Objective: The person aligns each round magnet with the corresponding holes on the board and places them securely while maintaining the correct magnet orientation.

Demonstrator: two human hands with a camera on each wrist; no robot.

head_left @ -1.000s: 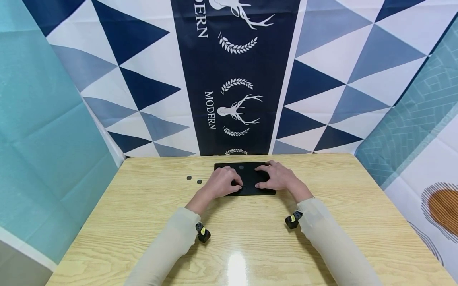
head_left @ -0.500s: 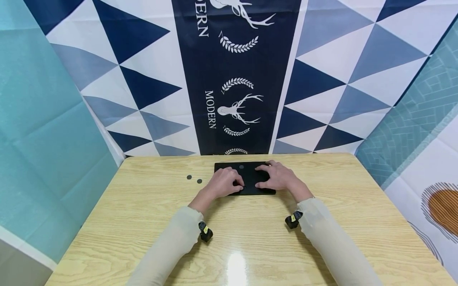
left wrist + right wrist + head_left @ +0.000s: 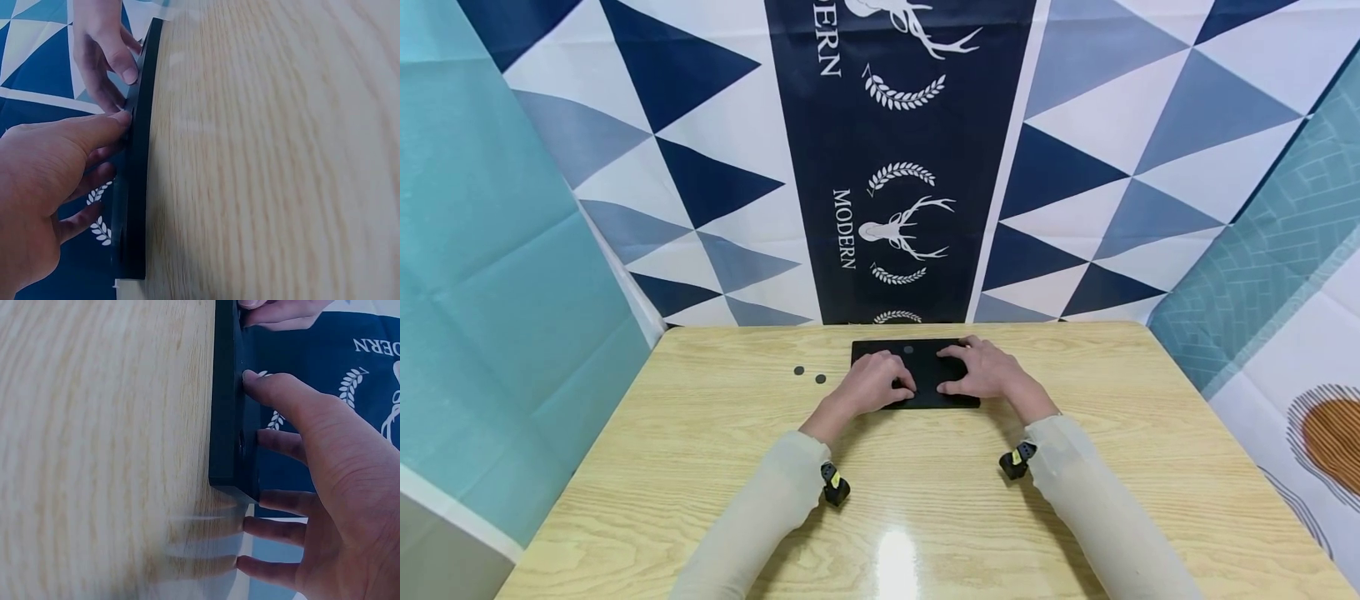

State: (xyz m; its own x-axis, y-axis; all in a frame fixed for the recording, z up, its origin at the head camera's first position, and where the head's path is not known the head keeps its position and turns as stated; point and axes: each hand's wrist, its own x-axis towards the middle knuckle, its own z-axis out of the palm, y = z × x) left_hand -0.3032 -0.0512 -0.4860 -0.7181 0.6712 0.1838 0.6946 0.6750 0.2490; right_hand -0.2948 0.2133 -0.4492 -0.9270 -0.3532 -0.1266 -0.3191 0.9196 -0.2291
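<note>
A flat black rectangular board (image 3: 947, 398) lies near the table's far edge. Over its left half, my left hand (image 3: 872, 382) bends down, with thumb and forefinger drawn close together at the top face; whether something small sits between them I cannot tell. In the left wrist view, that thumb's tip (image 3: 122, 119) meets the board's surface. My right hand (image 3: 988, 371) spreads over the right end, its thumb (image 3: 250, 378) touching the top and its other fingers reaching toward the far side. One grey disc (image 3: 908, 350) shows on the board near its far edge.
Two small dark discs (image 3: 799, 371) lie on the wooden table (image 3: 737, 467) left of the board. Patterned cloth (image 3: 722, 150) hangs directly behind the table's far edge, and more cloth hangs on both sides. Each wrist carries a small black camera (image 3: 835, 485).
My left hand has shifted slightly to the right over the board, and a small dark shape by its fingertips no longer shows. The right hand stays in place.
</note>
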